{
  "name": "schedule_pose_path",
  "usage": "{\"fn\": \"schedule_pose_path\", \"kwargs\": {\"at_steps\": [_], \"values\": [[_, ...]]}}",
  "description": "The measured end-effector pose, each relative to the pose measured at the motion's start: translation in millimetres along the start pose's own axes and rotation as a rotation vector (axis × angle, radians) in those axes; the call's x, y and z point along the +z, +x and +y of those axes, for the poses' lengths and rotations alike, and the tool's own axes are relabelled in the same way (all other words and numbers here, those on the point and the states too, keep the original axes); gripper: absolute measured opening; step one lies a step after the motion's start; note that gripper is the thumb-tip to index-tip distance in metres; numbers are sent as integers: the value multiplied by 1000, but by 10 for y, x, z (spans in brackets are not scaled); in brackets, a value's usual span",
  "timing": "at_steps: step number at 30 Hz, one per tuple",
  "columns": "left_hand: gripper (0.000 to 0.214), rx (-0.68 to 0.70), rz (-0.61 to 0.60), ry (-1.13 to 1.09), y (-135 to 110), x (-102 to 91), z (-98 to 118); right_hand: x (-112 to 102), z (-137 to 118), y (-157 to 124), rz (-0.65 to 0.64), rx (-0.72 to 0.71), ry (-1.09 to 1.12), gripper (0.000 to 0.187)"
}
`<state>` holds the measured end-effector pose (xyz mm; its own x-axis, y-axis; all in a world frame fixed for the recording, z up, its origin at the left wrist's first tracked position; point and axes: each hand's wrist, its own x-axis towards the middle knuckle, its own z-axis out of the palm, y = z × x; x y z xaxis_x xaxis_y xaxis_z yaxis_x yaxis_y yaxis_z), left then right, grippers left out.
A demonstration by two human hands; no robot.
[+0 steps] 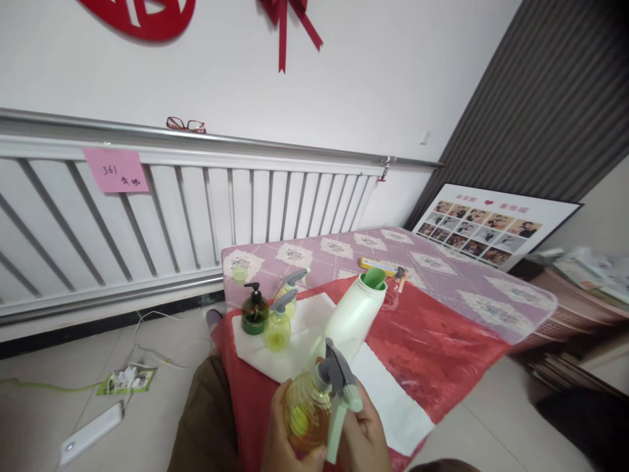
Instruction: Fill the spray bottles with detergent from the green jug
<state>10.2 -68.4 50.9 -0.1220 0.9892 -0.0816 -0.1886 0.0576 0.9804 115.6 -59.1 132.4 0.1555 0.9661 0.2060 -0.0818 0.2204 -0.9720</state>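
My left hand (278, 432) is wrapped around the left side of a clear spray bottle (305, 419) with yellowish liquid in it. On the other side, my right hand (367, 434) closes near the neck, partly hidden behind the grey and pale green spray head (339, 380). Just beyond the hands, a large white-green bottle (351, 314) stands tilted in view, a green piece showing in its mouth. Two more yellow-green spray bottles (278, 331) and a dark green pump bottle (254, 311) stand to the left on a white cloth (393, 410).
A red cover (422, 334) lies over the patterned table (432, 262). Toward the back are a yellow packet (378, 265) and a small pale green cap (240, 273). A white radiator (240, 203) lines the wall. Cables and a power strip (128, 380) lie on the floor at left.
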Motion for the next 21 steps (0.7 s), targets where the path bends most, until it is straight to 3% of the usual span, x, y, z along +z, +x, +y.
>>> {"fn": "schedule_pose_path", "kwargs": {"at_steps": [3, 7, 13, 19, 21], "values": [[87, -16, 39, -55, -8, 10, -6, 0, 87, 39, -9, -8, 179, 24], [88, -11, 38, -76, -12, -7, -1, 21, 106, 47, 12, 36, 250, 36], [89, 31, -50, 264, -8, -71, 27, 61, -7, 43, 19, 233, 192, 33], [92, 31, -107, 205, 13, -74, -67, 81, 55, 98, 24, 70, 204, 42], [92, 24, -103, 223, 19, -73, -89, 52, 89, 94, -6, 85, 201, 49]]}}
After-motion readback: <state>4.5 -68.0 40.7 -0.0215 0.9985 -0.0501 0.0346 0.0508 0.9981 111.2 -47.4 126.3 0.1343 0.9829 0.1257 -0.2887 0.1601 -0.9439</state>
